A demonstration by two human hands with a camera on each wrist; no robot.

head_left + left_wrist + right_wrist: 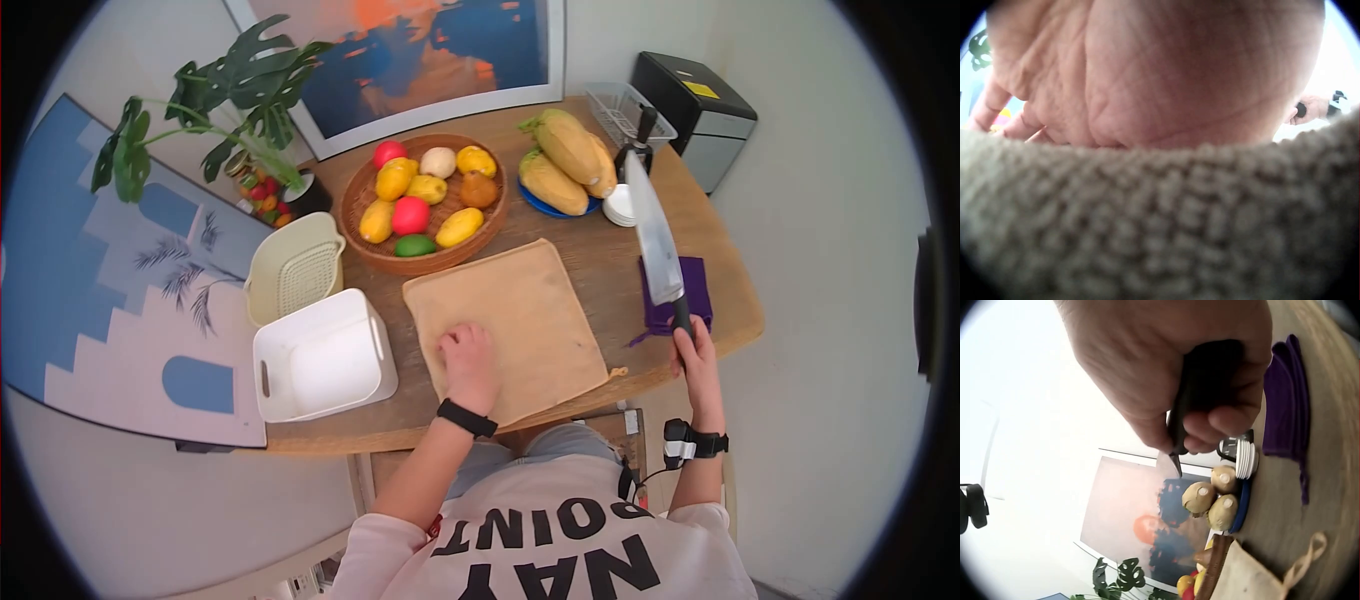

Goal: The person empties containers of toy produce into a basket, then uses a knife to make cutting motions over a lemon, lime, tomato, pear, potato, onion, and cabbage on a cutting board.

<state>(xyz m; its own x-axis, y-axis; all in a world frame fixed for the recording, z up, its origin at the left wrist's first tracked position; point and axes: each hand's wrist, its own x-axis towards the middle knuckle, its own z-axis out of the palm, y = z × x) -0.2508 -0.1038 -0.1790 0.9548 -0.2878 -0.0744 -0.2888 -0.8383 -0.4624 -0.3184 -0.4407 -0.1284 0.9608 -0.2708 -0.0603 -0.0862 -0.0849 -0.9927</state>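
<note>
The right hand (699, 357) grips a large kitchen knife (655, 235) by its black handle (1210, 375), which passes through the curled fingers in the right wrist view. Its broad blade points away, over the table's right side near a folded purple cloth (695, 290). On a beige cloth (530, 310) laid flat at the table's front, the left hand (469, 368) rests palm down, fingers slightly bent. The palm (1166, 69) fills the left wrist view, close over the cloth's coarse weave. Part of the left fingers is hidden there.
Left of the cloth stand a white bin (325, 365) and a pale green basket (296, 265). Behind is a wicker basket (420, 262) of fruit. Large yellow-tan produce (565, 150) lies on a blue plate, beside stacked white dishes (620, 206) and a wire rack (620, 105).
</note>
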